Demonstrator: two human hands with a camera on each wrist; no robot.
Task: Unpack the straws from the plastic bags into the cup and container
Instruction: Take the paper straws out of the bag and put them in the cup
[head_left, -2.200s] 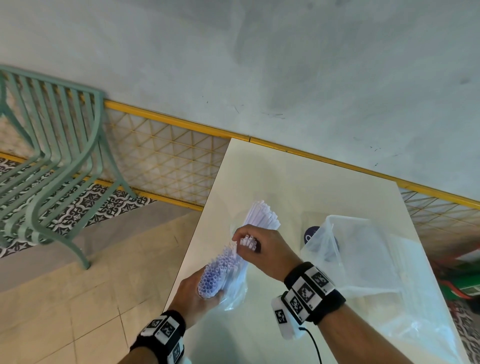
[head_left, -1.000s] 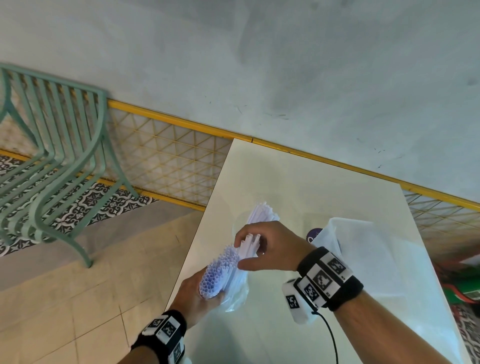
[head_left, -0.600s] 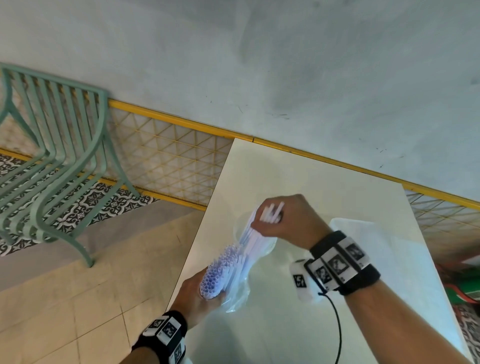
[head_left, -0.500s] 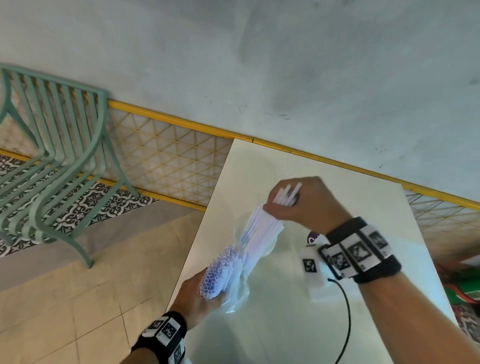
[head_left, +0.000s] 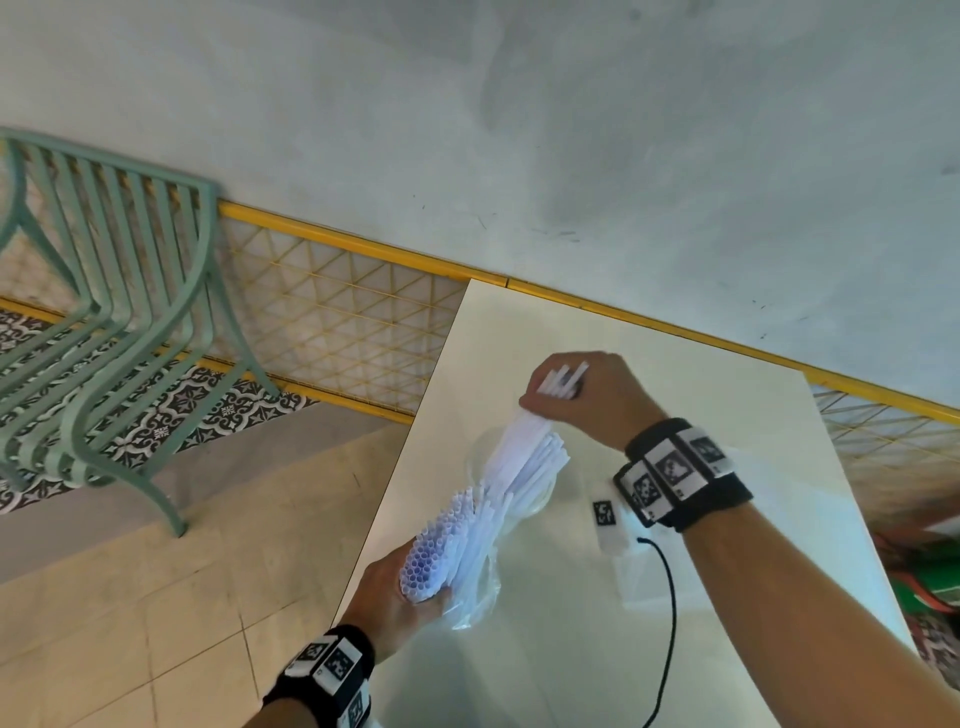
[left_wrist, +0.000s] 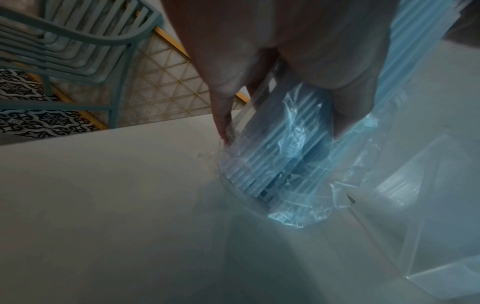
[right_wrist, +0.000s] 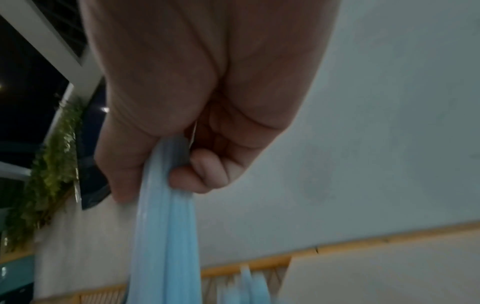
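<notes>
The white surface (head_left: 675, 597) carries the whole work, and a transparent container (left_wrist: 428, 216) stands on it to the right of the bundle, seen only in the left wrist view. Above the near left part of the surface the left hand (head_left: 395, 597) grips the plastic bag (head_left: 478, 597) with the bundle of straws (head_left: 441, 551) inside; its fingers are curled around the bag, and the open ends of the straws point toward the person. The long axis of the bundle runs from the left hand up and away toward the right hand (head_left: 587, 400), which is the farther one. The right hand pinches a small group of straws (head_left: 530, 452) at their far ends, thumb against curled fingers. I think this group must slide out along the same axis, away from the left hand. A clear cup (head_left: 519, 483) seems to stand just under the straws, but its outline is faint.
</notes>
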